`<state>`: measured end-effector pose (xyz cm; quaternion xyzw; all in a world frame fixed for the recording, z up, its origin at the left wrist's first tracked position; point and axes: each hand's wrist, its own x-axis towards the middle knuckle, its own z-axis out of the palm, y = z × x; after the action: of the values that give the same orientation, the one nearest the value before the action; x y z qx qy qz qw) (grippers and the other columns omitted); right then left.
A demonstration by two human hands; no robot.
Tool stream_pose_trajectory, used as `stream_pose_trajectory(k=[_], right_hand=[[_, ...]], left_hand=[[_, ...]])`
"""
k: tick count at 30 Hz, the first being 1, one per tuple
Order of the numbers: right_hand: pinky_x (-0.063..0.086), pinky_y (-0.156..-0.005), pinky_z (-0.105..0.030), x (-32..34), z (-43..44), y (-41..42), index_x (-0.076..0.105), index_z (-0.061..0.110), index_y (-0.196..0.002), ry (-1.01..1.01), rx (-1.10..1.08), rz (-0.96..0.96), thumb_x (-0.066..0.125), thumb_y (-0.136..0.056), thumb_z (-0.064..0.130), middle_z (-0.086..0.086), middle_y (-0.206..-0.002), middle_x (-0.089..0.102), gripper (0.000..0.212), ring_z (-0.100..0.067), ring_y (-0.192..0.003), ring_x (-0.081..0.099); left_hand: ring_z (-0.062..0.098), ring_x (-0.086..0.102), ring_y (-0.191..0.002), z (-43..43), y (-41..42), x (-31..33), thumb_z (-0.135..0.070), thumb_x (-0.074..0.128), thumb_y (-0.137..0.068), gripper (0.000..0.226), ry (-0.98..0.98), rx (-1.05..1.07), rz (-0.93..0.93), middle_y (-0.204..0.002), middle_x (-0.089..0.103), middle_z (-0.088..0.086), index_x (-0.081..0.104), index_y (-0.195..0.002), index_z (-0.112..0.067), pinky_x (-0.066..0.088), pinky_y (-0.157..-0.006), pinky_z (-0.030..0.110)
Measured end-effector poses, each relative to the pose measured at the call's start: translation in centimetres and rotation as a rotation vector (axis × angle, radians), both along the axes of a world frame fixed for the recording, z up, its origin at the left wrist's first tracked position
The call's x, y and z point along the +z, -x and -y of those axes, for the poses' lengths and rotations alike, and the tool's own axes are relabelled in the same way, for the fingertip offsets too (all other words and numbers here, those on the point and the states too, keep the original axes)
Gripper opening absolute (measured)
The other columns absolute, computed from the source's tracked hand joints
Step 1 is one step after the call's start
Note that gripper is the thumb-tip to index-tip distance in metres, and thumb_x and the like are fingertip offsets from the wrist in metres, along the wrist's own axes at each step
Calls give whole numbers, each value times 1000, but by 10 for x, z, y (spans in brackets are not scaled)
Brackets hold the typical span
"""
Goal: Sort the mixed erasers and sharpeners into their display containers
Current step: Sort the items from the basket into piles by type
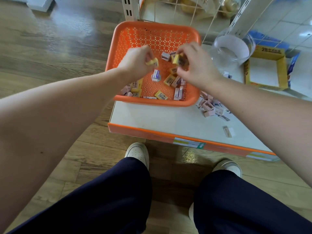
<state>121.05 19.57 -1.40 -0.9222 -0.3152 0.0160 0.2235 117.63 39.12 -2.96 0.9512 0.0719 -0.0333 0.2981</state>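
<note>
A wood-plank shop floor runs under a low white shelf (152, 115) with an orange front edge, and an orange perforated basket (155, 103) sits at the shelf's left end. Both hands hover over the basket. The left hand (135, 62) has its fingers curled round small yellow pieces (152, 62) held above the basket's middle. The right hand (198, 66) pinches a yellow boxed piece (176, 58) in its fingertips, with something darker held against it that is too blurred to name. Mixed stock lies scattered across the near half of the basket floor: a yellow sharpener (168, 80), a white eraser (156, 75) in a blue-printed sleeve, and pink and yellow barcoded pieces. Just right of the basket, a heap of pink sharpeners (209, 105) lies on the shelf, and a single piece (227, 131) lies apart near the front edge. Behind the heap a clear plastic jar (233, 48) stands open, and to its right is a yellow cardboard display box (282, 71).
</note>
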Motion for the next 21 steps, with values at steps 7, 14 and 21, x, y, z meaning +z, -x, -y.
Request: stream_pose_trajectory(k=[7, 14, 21], right_hand=[[34, -82, -23, -5, 81, -14, 57, 9, -113, 21, -301, 6, 58, -81, 16, -12, -113, 55, 32, -24, -106, 51], [34, -93, -26, 9, 146, -3, 57, 12, -122, 85, -370, -71, 59, -83, 9, -12, -121, 53, 39, -26, -113, 48], [36, -95, -27, 1, 225, 7, 57, 10, -122, 132, -500, -131, 58, -83, 5, -12, -121, 56, 39, -27, -110, 53]], left_hand=[[4, 53, -93, 53, -16, 20, -30, 62, -88, 37, 158, 178, 160, -111, 65, -2, 62, -121, -14, 36, -73, 5], [6, 56, -74, 145, -25, 35, -29, 62, -87, 31, 229, -27, 219, -88, 60, -9, 64, -116, -17, 42, -69, 10], [10, 55, -80, 223, -21, 12, -25, 66, -86, 29, 228, -193, 1, -81, 54, -8, 66, -115, -19, 47, -86, 22]])
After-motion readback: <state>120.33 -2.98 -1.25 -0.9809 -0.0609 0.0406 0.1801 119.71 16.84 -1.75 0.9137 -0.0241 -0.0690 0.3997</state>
